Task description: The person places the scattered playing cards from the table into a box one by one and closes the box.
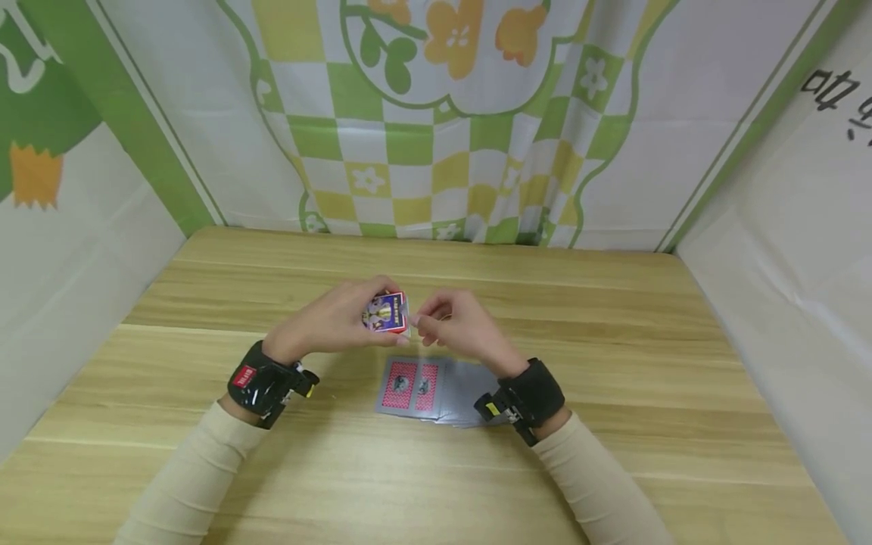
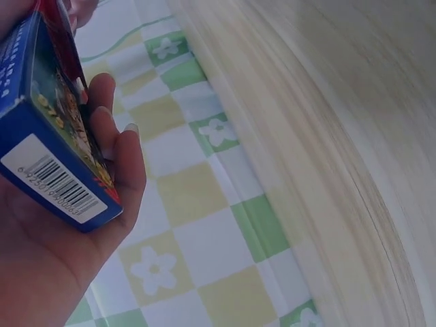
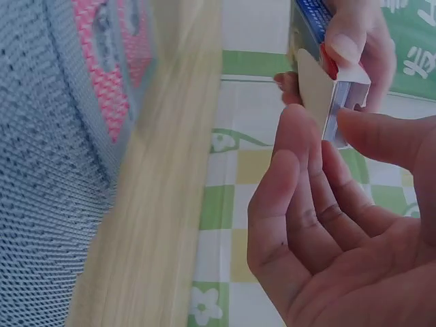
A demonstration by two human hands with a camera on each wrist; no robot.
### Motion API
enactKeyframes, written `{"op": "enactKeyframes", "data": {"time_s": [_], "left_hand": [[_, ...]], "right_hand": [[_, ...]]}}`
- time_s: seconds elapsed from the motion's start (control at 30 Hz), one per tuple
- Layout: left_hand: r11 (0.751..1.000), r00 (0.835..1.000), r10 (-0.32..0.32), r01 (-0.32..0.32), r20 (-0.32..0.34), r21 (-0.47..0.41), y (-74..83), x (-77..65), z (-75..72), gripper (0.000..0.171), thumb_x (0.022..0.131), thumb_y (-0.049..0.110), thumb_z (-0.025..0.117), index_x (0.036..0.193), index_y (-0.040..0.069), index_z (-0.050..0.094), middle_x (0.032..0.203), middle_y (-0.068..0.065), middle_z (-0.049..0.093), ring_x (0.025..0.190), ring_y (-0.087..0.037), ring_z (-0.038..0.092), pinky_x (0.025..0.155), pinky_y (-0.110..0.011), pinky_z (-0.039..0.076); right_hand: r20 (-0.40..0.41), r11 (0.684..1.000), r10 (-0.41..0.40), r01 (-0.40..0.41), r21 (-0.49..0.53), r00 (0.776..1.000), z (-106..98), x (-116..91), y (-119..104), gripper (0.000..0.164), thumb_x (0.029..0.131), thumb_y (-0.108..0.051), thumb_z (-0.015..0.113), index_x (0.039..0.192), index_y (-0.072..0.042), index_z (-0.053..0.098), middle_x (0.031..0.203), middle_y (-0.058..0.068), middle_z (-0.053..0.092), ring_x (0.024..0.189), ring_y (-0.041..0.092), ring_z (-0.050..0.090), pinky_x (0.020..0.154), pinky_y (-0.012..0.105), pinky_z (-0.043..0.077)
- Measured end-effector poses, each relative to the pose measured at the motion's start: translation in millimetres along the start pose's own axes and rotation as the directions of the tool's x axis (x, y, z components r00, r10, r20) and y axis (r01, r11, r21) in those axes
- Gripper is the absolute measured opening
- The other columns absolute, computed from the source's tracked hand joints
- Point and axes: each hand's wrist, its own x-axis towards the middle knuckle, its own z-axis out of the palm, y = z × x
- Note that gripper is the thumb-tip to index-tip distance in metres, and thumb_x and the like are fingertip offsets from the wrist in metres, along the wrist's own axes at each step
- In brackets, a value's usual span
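My left hand (image 1: 337, 314) grips a small playing card box (image 1: 387, 312), blue and red with a printed picture. A barcode shows on the box's end (image 2: 58, 178) in the left wrist view, with fingers curled behind it. The opposite end stands open in the right wrist view, with a pale flap (image 3: 315, 88) folded out. At that end is my right hand (image 1: 463, 325), its thumb and fingers pinching at the box's edge. What lies inside the box is hard to make out. Below the hands, red-backed playing cards (image 1: 400, 384) lie face down on the table.
Grey-looking cards (image 1: 466, 390) spread to the right of the red-backed ones, partly under my right wrist. The wooden table (image 1: 613, 318) runs back to a green and yellow checked cloth (image 1: 415, 144). White cloth walls stand on both sides.
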Motion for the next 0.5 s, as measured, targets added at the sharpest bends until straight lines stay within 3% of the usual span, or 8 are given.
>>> {"op": "enactKeyframes", "data": {"time_s": [0.17, 0.27, 0.33, 0.43, 0.5], "left_hand": [[1.000, 1.000, -0.019, 0.019, -0.001, 0.000, 0.0, 1.2, -1.9, 0.075, 0.082, 0.054, 0.087, 0.136, 0.012, 0.057, 0.102, -0.004, 0.070, 0.082, -0.014, 0.064, 0.071, -0.030, 0.055], [0.999, 0.999, -0.045, 0.045, -0.006, 0.005, -0.8, 0.1, -2.6, 0.075, 0.083, 0.053, 0.087, 0.137, 0.011, 0.056, 0.105, -0.005, 0.070, 0.085, -0.016, 0.065, 0.074, -0.031, 0.055], [0.999, 0.999, -0.053, 0.053, -0.007, 0.012, -1.1, -0.5, -2.3, 0.075, 0.083, 0.052, 0.087, 0.138, 0.011, 0.056, 0.106, -0.005, 0.070, 0.087, -0.016, 0.065, 0.075, -0.031, 0.055], [0.999, 0.999, -0.047, 0.047, -0.006, 0.019, -2.0, -0.8, -1.2, 0.076, 0.084, 0.052, 0.086, 0.139, 0.011, 0.055, 0.107, -0.006, 0.070, 0.086, -0.016, 0.065, 0.075, -0.031, 0.055], [0.999, 0.999, -0.039, 0.039, -0.005, 0.022, -2.7, -0.6, -0.5, 0.075, 0.084, 0.052, 0.086, 0.139, 0.011, 0.055, 0.107, -0.005, 0.070, 0.085, -0.015, 0.064, 0.074, -0.031, 0.055]], "right_hand": [[-0.017, 0.999, -0.020, 0.019, -0.050, 1.000, 2, 1, 2, 0.009, 0.099, -0.012, 0.071, 0.102, -0.003, 0.072, 0.087, 0.012, 0.073, 0.086, 0.040, 0.075, 0.065, 0.025, 0.052], [0.036, 0.980, -0.035, 0.041, -0.193, 0.999, 7, 2, 4, 0.011, 0.095, -0.009, 0.075, 0.103, -0.002, 0.072, 0.090, 0.012, 0.073, 0.082, 0.033, 0.071, 0.064, 0.025, 0.050], [0.107, 0.946, -0.009, 0.043, -0.321, 0.994, 13, 1, 6, 0.022, 0.091, -0.012, 0.081, 0.109, -0.003, 0.072, 0.096, 0.010, 0.073, 0.082, 0.024, 0.067, 0.066, 0.026, 0.050], [0.200, 0.867, 0.051, 0.056, -0.495, 0.978, 22, -1, 9, 0.047, 0.084, -0.028, 0.090, 0.119, -0.004, 0.070, 0.106, 0.007, 0.071, 0.088, 0.018, 0.061, 0.074, 0.029, 0.051], [0.209, 0.826, 0.080, 0.053, -0.562, 0.975, 28, -2, 11, 0.059, 0.079, -0.035, 0.094, 0.122, -0.005, 0.068, 0.108, 0.005, 0.070, 0.090, 0.018, 0.060, 0.076, 0.032, 0.051]]}}
